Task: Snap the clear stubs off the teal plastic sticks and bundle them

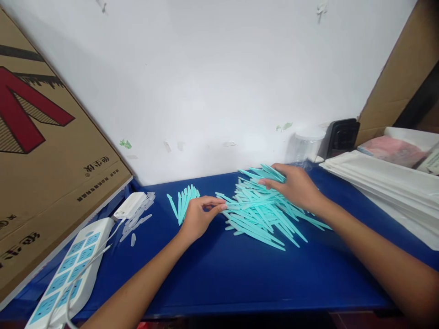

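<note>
A loose heap of slim turquoise plastic sticks [260, 214], long and tapered like eyebrow razors, lies on the blue table. At its left edge, my left hand [202, 212] pinches the end of one stick between thumb and fingertips. My right hand [295, 185] is closed around a small bunch of sticks [269, 172] over the back right of the heap. Further left, beyond my left hand, a smaller group of sticks [185, 198] is laid roughly side by side. Fingers partly hide both holds.
Small translucent plastic pieces [137, 214] lie by a white adapter [130, 204]. A white power strip [75, 269] with cables runs along the left edge, beside a large cardboard box [44, 151]. At the right are a clear jar [307, 146], a black container [342, 137] and stacked white packaging [384, 183].
</note>
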`<state>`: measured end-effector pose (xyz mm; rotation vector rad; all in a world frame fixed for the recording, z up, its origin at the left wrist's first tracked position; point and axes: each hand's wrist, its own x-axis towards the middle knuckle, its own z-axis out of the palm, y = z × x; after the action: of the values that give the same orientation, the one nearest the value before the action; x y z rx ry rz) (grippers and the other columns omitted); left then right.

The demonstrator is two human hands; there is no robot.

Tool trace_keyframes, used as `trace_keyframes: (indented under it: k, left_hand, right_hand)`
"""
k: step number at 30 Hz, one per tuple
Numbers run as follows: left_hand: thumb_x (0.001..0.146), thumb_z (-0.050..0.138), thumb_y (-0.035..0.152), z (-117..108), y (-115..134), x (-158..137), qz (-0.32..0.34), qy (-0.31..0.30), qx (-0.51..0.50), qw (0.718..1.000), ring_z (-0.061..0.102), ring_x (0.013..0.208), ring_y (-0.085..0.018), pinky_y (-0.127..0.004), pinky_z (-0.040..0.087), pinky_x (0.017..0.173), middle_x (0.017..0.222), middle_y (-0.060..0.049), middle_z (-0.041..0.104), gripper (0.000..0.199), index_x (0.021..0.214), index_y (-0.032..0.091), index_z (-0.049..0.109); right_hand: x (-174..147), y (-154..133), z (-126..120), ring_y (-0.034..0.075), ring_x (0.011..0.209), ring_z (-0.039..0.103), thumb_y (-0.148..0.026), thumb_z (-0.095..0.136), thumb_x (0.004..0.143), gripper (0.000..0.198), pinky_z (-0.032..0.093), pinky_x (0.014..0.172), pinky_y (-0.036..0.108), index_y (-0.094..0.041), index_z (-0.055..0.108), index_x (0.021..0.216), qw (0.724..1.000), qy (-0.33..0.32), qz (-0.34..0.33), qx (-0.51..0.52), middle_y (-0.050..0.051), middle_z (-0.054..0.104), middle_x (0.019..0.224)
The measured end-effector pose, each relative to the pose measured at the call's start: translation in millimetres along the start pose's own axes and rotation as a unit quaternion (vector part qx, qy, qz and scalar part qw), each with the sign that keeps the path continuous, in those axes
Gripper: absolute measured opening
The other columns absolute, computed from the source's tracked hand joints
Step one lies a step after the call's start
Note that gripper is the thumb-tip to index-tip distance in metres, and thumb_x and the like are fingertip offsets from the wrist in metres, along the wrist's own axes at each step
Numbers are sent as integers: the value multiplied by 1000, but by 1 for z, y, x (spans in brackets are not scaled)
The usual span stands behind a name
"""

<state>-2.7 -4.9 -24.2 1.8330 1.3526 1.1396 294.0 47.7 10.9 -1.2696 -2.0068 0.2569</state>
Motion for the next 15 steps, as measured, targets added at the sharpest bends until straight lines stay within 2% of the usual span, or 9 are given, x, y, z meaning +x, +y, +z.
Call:
trace_keyframes:
  k: [2,4,6,7,9,11,14,15]
  left_hand:
    - [91,71,42,-2,1,1,64,15,115,991,67,91,-23,-36,54,80,99,-7,79,25,106,26,81]
    - [95,64,42,-14,0,6,120,35,206,970,64,100,-25,-39,52,89,106,-7,78,29,117,27,78]
    - [96,61,41,-39,-1,13,140,44,285,947,64,100,-25,-39,49,91,103,-8,78,31,117,24,76]
    - [96,61,41,-57,-3,16,132,32,325,936,64,96,-26,-38,49,87,98,-8,77,30,113,23,78]
    - [92,61,44,-100,-8,19,66,-1,384,921,65,82,-23,-34,48,76,86,-7,75,30,97,21,79]
    - [87,63,48,-147,-14,16,-40,-30,421,906,63,69,-21,-31,44,65,74,-4,71,31,91,21,78]
    - [66,75,52,-205,-27,2,-199,-107,422,878,67,72,-23,-29,45,62,77,-2,71,38,90,21,76]
    - [60,78,52,-218,-33,-3,-247,-108,422,866,68,73,-23,-29,47,63,80,-2,71,43,91,22,76]
  right_hand:
    - [0,3,1,17,58,47,-64,63,90,47,29,56,28,-22,50,74,1000,7,-5,-16,-1,58,62]
    - [0,4,3,17,59,48,-66,62,89,48,30,56,29,-21,54,75,1000,5,-7,-21,0,58,62]
    - [-1,4,5,18,59,49,-67,61,89,48,32,56,29,-21,58,77,1000,-1,-6,-17,1,61,63]
    - [-1,3,5,18,59,50,-68,61,89,49,32,56,29,-20,60,78,1000,-3,-5,-14,2,62,64]
    - [-2,3,6,19,60,52,-70,61,87,51,33,56,29,-20,64,81,1000,-7,-3,-6,3,64,65]
    - [-2,2,6,20,60,52,-72,61,86,53,34,56,29,-19,65,82,1000,-10,-4,2,3,65,65]
    - [-3,2,7,19,59,52,-72,59,87,54,34,55,28,-19,65,81,1000,-19,-7,12,3,66,65]
    - [-4,3,7,19,58,51,-72,59,88,53,33,55,28,-19,64,81,1000,-21,-7,13,3,66,65]
